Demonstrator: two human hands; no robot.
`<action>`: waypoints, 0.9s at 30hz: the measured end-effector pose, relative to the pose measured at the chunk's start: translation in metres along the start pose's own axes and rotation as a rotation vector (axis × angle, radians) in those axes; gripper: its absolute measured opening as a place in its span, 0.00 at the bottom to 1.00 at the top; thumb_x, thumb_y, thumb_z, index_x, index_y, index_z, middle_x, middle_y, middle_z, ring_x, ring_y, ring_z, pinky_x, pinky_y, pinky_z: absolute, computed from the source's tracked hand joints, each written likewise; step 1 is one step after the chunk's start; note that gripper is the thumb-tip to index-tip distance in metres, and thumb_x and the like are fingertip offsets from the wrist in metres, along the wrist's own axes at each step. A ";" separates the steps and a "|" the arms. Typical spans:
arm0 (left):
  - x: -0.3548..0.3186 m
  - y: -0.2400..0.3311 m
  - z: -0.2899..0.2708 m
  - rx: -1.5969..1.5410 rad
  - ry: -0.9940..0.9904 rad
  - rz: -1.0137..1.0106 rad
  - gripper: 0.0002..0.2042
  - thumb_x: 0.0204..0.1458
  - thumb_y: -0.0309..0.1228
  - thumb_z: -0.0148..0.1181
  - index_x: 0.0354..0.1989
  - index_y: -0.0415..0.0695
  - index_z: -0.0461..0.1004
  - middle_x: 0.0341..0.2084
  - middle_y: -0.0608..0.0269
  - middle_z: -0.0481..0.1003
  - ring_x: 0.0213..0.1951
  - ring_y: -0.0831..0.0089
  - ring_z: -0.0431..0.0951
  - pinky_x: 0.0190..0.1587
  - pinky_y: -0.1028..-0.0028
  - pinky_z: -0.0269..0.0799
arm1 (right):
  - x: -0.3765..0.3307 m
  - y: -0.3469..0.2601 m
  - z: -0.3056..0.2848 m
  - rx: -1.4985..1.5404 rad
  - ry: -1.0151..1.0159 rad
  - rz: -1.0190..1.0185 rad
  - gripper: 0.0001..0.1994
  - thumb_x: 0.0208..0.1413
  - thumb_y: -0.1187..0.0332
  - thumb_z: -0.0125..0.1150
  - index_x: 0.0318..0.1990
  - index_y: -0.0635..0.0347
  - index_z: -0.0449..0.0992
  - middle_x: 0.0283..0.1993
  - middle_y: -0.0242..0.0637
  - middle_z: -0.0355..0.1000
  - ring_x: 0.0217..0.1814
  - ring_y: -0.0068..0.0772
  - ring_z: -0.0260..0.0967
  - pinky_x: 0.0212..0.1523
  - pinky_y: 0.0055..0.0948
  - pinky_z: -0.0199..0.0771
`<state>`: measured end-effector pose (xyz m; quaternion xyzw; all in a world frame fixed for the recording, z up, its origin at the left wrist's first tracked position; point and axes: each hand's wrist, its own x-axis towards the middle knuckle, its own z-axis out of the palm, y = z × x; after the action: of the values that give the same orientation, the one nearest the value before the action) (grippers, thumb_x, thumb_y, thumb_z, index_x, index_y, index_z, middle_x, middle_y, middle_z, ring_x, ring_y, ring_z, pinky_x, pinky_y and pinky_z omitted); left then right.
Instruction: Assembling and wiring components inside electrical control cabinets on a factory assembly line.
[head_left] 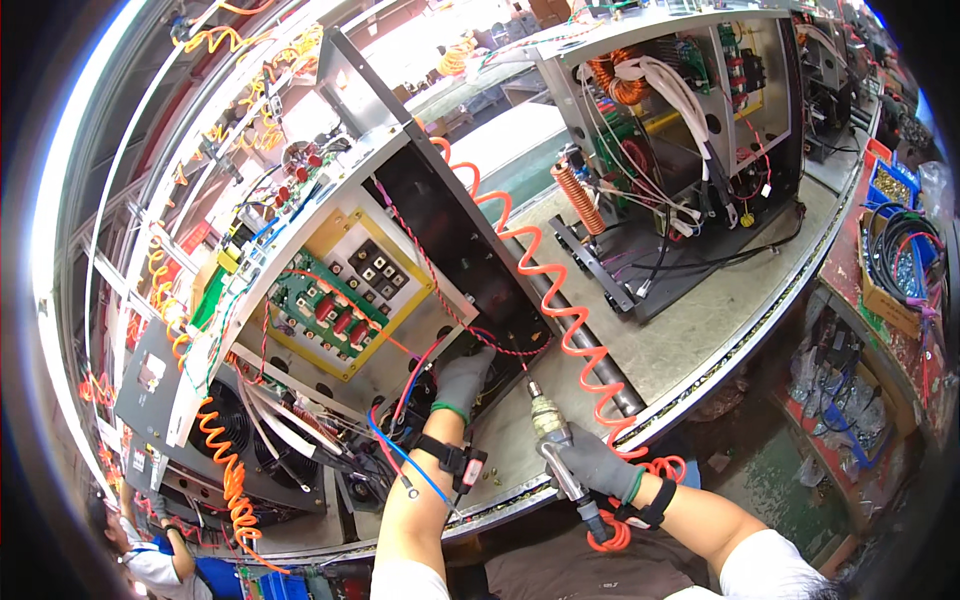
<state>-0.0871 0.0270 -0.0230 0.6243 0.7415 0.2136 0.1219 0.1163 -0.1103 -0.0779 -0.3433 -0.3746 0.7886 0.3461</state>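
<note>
My right hand (600,463), in a grey glove, is wrapped round an air screwdriver (549,418). Its long bit points away from me, toward the lower edge of an open metal cabinet (485,240). In its grey glove with a green cuff, my left hand (463,385) reaches into the cabinet's lower front corner. Its fingers are mostly hidden against the dark interior and wires. Red and blue cables (410,455) with ring terminals hang beside my left wrist. Inside the cabinet, a green circuit board (325,308) is mounted on a yellow-edged panel.
A coiled orange air hose (545,268) stretches across the cabinet front. Right of it, a second open cabinet (680,130) with a copper coil stands on the bench (690,325). Blue bins (890,185) of small parts lie at far right. Another person (160,560) works at lower left.
</note>
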 end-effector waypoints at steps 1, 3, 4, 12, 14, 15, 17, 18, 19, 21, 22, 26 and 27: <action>0.001 0.011 0.000 -0.089 -0.052 -0.075 0.18 0.50 0.47 0.56 0.36 0.43 0.77 0.20 0.59 0.78 0.26 0.64 0.79 0.32 0.67 0.73 | 0.000 0.000 -0.001 -0.004 0.011 -0.005 0.15 0.57 0.60 0.56 0.40 0.62 0.63 0.22 0.33 0.66 0.17 0.24 0.67 0.16 0.27 0.73; 0.005 0.024 0.006 -0.179 -0.110 -0.144 0.17 0.50 0.47 0.56 0.32 0.43 0.77 0.17 0.61 0.77 0.22 0.69 0.78 0.30 0.70 0.73 | 0.000 0.002 -0.004 0.000 -0.001 -0.006 0.15 0.57 0.60 0.56 0.41 0.62 0.63 0.22 0.33 0.66 0.17 0.24 0.66 0.16 0.28 0.73; 0.005 0.026 0.009 -0.200 -0.069 -0.177 0.16 0.50 0.46 0.57 0.29 0.43 0.76 0.15 0.63 0.76 0.20 0.73 0.77 0.27 0.72 0.72 | 0.001 0.002 -0.004 0.001 0.003 -0.008 0.15 0.57 0.60 0.56 0.41 0.62 0.63 0.22 0.33 0.66 0.17 0.24 0.66 0.16 0.28 0.73; -0.007 0.014 -0.003 -0.280 -0.176 -0.223 0.13 0.49 0.40 0.61 0.28 0.41 0.77 0.18 0.62 0.77 0.18 0.74 0.74 0.23 0.72 0.69 | 0.005 0.009 -0.011 -0.090 -0.013 -0.058 0.19 0.56 0.54 0.57 0.41 0.63 0.65 0.25 0.33 0.67 0.21 0.23 0.67 0.20 0.25 0.71; -0.028 0.014 -0.017 -0.351 -0.104 -0.089 0.15 0.48 0.42 0.63 0.30 0.40 0.78 0.21 0.60 0.77 0.19 0.74 0.75 0.25 0.71 0.69 | 0.007 0.007 -0.012 -0.112 -0.028 -0.042 0.20 0.56 0.54 0.57 0.41 0.63 0.65 0.25 0.34 0.68 0.21 0.24 0.68 0.20 0.26 0.71; -0.029 0.013 -0.023 -0.233 -0.091 -0.064 0.16 0.48 0.42 0.63 0.32 0.40 0.78 0.21 0.61 0.77 0.20 0.75 0.75 0.25 0.72 0.69 | 0.008 0.005 -0.011 -0.141 -0.010 -0.055 0.20 0.56 0.54 0.57 0.41 0.63 0.65 0.25 0.34 0.67 0.21 0.24 0.67 0.20 0.27 0.72; -0.033 0.008 -0.032 -0.225 -0.162 -0.105 0.18 0.47 0.46 0.63 0.31 0.41 0.78 0.20 0.63 0.76 0.21 0.75 0.73 0.25 0.73 0.67 | 0.006 0.001 -0.010 -0.102 -0.031 -0.029 0.19 0.56 0.54 0.57 0.39 0.63 0.65 0.24 0.34 0.67 0.20 0.25 0.67 0.18 0.27 0.72; -0.035 0.009 -0.036 -0.222 -0.232 -0.135 0.20 0.46 0.49 0.63 0.31 0.42 0.78 0.19 0.65 0.74 0.21 0.75 0.72 0.25 0.73 0.65 | 0.006 0.000 -0.010 -0.093 -0.050 -0.032 0.18 0.56 0.55 0.58 0.39 0.63 0.65 0.23 0.34 0.67 0.19 0.25 0.67 0.18 0.27 0.72; -0.040 0.020 -0.043 -0.218 -0.285 -0.161 0.19 0.46 0.49 0.63 0.32 0.43 0.78 0.19 0.65 0.74 0.21 0.75 0.72 0.24 0.74 0.65 | 0.005 -0.003 -0.010 -0.092 -0.051 -0.030 0.18 0.56 0.55 0.58 0.39 0.63 0.65 0.23 0.34 0.67 0.19 0.25 0.67 0.18 0.27 0.72; -0.043 0.017 -0.042 -0.260 -0.302 -0.134 0.19 0.46 0.49 0.63 0.31 0.43 0.77 0.19 0.65 0.73 0.20 0.76 0.71 0.23 0.75 0.65 | 0.001 -0.007 -0.008 -0.064 -0.071 0.024 0.18 0.56 0.55 0.57 0.39 0.62 0.64 0.23 0.34 0.67 0.19 0.25 0.67 0.17 0.26 0.71; -0.044 0.016 -0.042 -0.300 -0.317 -0.102 0.19 0.46 0.50 0.62 0.31 0.43 0.77 0.19 0.66 0.73 0.20 0.76 0.71 0.23 0.75 0.64 | 0.001 -0.007 -0.008 -0.064 -0.069 0.020 0.18 0.56 0.55 0.57 0.39 0.62 0.64 0.23 0.34 0.67 0.19 0.25 0.67 0.17 0.26 0.71; -0.038 0.004 -0.037 -0.256 -0.250 -0.100 0.20 0.46 0.51 0.62 0.30 0.43 0.77 0.18 0.65 0.73 0.18 0.77 0.70 0.21 0.75 0.63 | 0.000 -0.003 -0.005 -0.103 -0.041 0.016 0.20 0.55 0.55 0.58 0.42 0.63 0.64 0.24 0.34 0.67 0.19 0.24 0.67 0.17 0.26 0.71; -0.034 0.001 -0.038 -0.172 -0.237 -0.181 0.20 0.47 0.51 0.60 0.32 0.44 0.77 0.21 0.64 0.75 0.21 0.73 0.74 0.25 0.72 0.67 | 0.000 -0.002 -0.004 -0.127 -0.014 0.018 0.20 0.55 0.54 0.58 0.42 0.64 0.65 0.25 0.34 0.67 0.20 0.24 0.67 0.18 0.26 0.72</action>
<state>-0.0973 -0.0125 0.0081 0.5632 0.7539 0.1895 0.2803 0.1202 -0.1074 -0.0783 -0.3625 -0.4233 0.7687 0.3137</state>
